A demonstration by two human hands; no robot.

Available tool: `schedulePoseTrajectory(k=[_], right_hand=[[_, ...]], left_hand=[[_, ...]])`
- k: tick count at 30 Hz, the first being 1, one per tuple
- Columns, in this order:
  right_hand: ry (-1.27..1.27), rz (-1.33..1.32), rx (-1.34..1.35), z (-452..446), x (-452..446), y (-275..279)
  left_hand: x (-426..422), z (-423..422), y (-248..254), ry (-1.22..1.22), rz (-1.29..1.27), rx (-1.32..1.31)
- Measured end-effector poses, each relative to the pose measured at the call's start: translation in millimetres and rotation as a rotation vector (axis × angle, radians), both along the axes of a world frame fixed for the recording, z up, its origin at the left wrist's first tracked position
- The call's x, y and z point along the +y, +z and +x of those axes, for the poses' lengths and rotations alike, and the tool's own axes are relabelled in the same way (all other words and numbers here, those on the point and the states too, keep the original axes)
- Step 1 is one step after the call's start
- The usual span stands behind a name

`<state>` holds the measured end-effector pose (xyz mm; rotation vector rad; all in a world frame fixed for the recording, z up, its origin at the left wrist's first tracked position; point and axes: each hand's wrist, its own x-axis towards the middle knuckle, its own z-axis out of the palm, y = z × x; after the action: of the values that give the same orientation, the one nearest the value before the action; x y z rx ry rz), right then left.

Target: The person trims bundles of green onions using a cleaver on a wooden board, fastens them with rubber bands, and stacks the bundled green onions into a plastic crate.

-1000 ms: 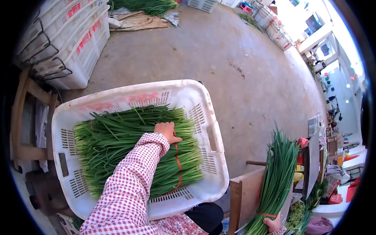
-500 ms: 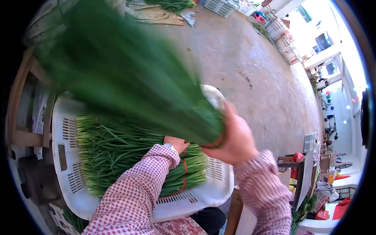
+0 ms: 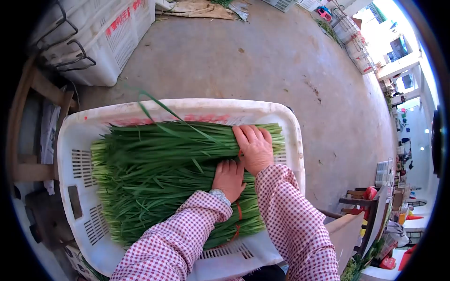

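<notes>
Bunches of garlic chives point(image 3: 154, 180), tied with red bands point(image 3: 238, 220), lie side by side in a white plastic basket point(image 3: 295, 154). My right hand point(image 3: 255, 147) wraps over the stalk end of the far bunch of garlic chives point(image 3: 187, 138), which rests along the basket's far wall. Just nearer to me, my left hand point(image 3: 228, 180) lies flat on the leaves, its fingers stretched out and touching the bunches. A few loose leaves stick up above the far bunch.
White crates point(image 3: 105, 47) with metal handles stand on the concrete floor point(image 3: 211, 61) at the far left. A wooden frame point(image 3: 33, 171) is close to the basket's left side. Stools point(image 3: 365, 206) and more crates point(image 3: 354, 47) are on the right.
My right hand has brought the bunch of garlic chives down from the air into the far side of the basket. My left hand has shifted slightly right and now lies flatter.
</notes>
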<state>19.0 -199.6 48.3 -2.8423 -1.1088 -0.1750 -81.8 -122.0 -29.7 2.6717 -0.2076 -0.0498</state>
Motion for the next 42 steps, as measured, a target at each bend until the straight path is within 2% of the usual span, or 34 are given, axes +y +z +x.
schedulePoseTrajectory(k=[3, 7, 10, 11, 12, 14, 16, 18, 21, 25, 31, 34, 36, 38, 40, 41, 42], right_hand=[[-0.073, 0.077, 0.038, -3.8, -2.4, -36.8], [-0.127, 0.106, 0.071, -4.9, -3.1, -44.7], [-0.122, 0.129, 0.039, -6.7, -8.0, -46.5], [-0.12, 0.152, 0.021, -7.9, -6.2, -50.2], [-0.118, 0.167, 0.031, -9.6, -4.5, -53.0], [-0.149, 0.165, 0.004, -12.8, -6.3, -54.6], [-0.169, 0.112, -0.005, -16.6, -7.3, -54.1], [-0.169, 0.09, 0.071, -20.3, -7.4, -42.1], [-0.166, 0.031, 0.082, -18.5, -4.1, -45.2], [-0.12, -0.058, 0.2, -2.1, -3.4, -44.6], [-0.113, 0.01, 0.292, 20.3, 3.3, -70.8], [-0.093, 0.046, 0.311, 16.8, -7.9, -54.5], [-0.083, 0.212, 0.448, 4.9, -22.0, -26.0], [-0.165, 0.28, 0.43, -21.8, -47.7, 11.4], [-0.362, 0.351, 0.49, -59.0, -86.2, 39.9], [-0.356, 0.405, 0.513, -83.3, -107.7, 42.2], [-0.441, 0.47, 0.669, -110.1, -120.8, 52.5]], left_hand=[[-1.2, -3.3, 1.9, -0.009, -0.033, -0.004], [4.8, -10.3, 2.8, -0.012, -0.092, -0.128], [19.8, -18.3, 21.4, -0.126, -0.369, 0.027], [23.4, -26.1, 27.8, -0.16, -0.359, -0.147], [32.9, -22.8, 38.7, -0.158, -0.345, -0.137], [57.8, 6.8, 65.7, -0.226, -0.13, -0.44], [94.9, 31.5, 84.4, -0.136, 0.098, -0.271], [135.2, 32.0, 80.3, 0.0, 0.261, 0.054], [165.9, 7.3, 48.1, 0.057, 0.216, 0.157], [164.6, 4.6, 28.9, 0.093, 0.215, 0.069], [170.4, 24.0, -5.5, 0.117, 0.222, -0.01], [170.0, 24.5, -4.9, 0.094, 0.205, -0.039], [168.6, 22.7, -10.7, 0.126, 0.273, -0.081], [166.7, 22.8, -7.7, 0.141, 0.239, -0.075], [166.0, 25.1, -3.0, 0.133, 0.257, -0.024], [166.9, 25.1, -4.6, 0.131, 0.266, -0.027], [167.4, 24.6, -6.8, 0.128, 0.282, -0.03]])
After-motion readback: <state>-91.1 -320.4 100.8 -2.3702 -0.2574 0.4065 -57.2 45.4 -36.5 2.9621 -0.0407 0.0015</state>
